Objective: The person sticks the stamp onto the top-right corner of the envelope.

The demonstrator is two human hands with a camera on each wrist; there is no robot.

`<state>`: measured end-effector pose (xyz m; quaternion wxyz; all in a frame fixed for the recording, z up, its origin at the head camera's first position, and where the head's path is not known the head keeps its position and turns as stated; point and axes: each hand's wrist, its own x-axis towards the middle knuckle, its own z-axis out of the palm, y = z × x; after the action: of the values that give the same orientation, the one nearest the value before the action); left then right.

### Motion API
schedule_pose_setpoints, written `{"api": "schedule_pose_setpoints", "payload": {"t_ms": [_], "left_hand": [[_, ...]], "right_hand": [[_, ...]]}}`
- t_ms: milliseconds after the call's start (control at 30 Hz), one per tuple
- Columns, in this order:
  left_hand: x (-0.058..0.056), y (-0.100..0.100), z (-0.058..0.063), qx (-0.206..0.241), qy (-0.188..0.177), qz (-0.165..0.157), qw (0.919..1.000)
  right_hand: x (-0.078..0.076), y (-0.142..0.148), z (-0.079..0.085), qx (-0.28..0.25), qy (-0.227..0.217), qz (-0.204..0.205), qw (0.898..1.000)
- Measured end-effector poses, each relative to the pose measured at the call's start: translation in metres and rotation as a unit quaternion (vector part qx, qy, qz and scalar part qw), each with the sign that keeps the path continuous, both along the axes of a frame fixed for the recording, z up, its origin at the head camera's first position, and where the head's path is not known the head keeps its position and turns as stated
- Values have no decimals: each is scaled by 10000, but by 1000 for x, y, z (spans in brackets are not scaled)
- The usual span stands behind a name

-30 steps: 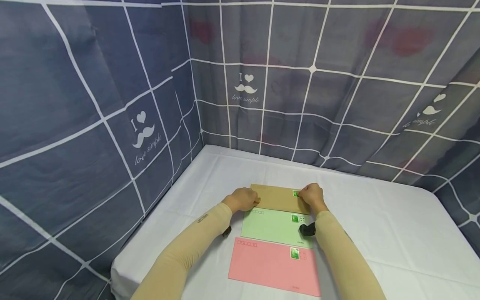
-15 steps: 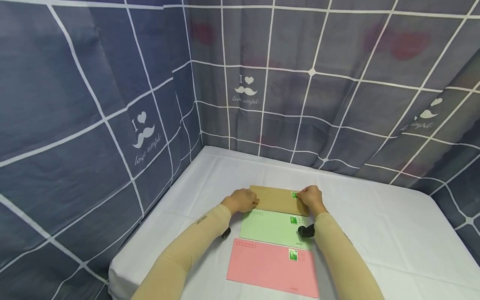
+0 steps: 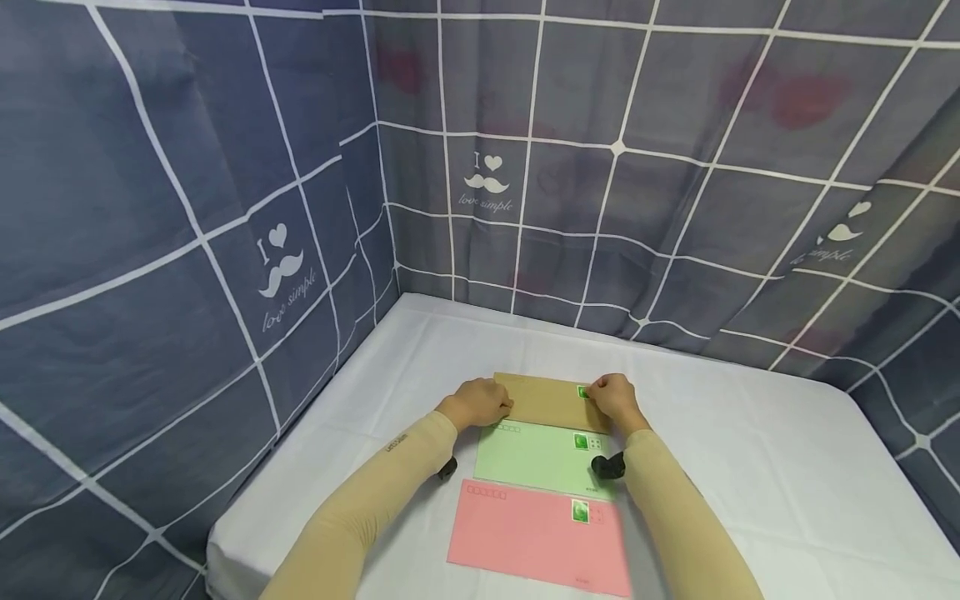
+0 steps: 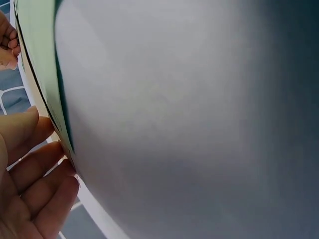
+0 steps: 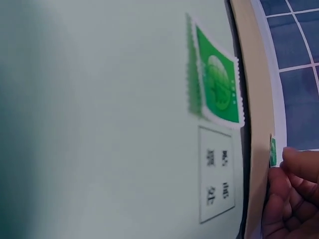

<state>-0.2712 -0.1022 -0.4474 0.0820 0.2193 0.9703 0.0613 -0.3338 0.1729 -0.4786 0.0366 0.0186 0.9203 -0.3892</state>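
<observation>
Farthest of three envelopes in the head view is a brown envelope (image 3: 543, 402). My left hand (image 3: 477, 402) rests at its left end, fingertips pressing along the edge; in the left wrist view those fingers (image 4: 45, 159) are gently bent. At the upper right corner my right hand (image 3: 615, 395) pinches a green postage stamp (image 5: 272, 152) between thumb and forefinger, its other fingers curled under. The right hand partly covers this stamp in the head view. Nearer lies a light green envelope (image 3: 536, 460) with its own stamp (image 5: 218, 79), one side of which lifts off the paper.
A pink envelope (image 3: 536, 537) with a green stamp (image 3: 580, 511) lies closest to me. All three envelopes are on a white-covered table (image 3: 750, 450). Dark blue and grey grid curtains (image 3: 555, 100) hang behind and on the left. Black wrist cameras (image 3: 607, 465) sit under my forearms.
The head view has shifted slightly, so everything sits a little farther left. Both hands keep their places on the brown envelope, with the right fingers still at the stamp.
</observation>
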Motion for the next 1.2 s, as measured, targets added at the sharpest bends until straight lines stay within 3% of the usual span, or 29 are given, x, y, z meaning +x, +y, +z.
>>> {"api": "schedule_pose_setpoints", "payload": {"t_ms": [300,800,1200], "left_hand": [[-5,-3,2,166,138,-190,9996],[-6,4,10,-72,147,-157,9997],[-9,4,6,-182,17,-167,9997]], "right_hand": [[-2,-3,7,57,-19,110,9999],[-2,-2,13,-66,-71,260,9996],[4,-1,18,-30,-264,559,9981]]}}
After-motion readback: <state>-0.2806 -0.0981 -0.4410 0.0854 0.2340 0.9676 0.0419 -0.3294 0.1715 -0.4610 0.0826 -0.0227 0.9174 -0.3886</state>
